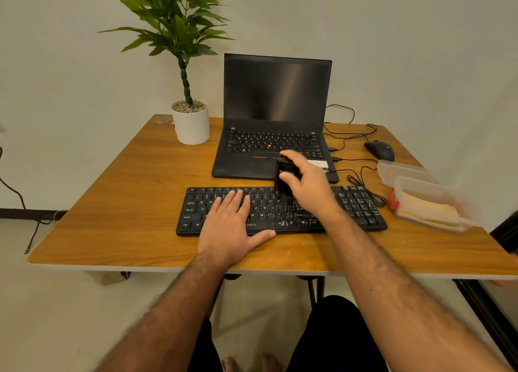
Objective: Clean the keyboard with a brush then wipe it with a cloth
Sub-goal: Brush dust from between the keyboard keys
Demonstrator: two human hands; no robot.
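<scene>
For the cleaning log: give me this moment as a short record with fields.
stage: brushing; cloth wipe not yet begun
left hand: flat on the left half of the keyboard, fingers straight, steadying it
right hand: grip around a black brush, set on the top key rows near the middle
cloth: folded, in a clear container on the table's right side
table: also carries an open laptop, a mouse and a potted plant
</scene>
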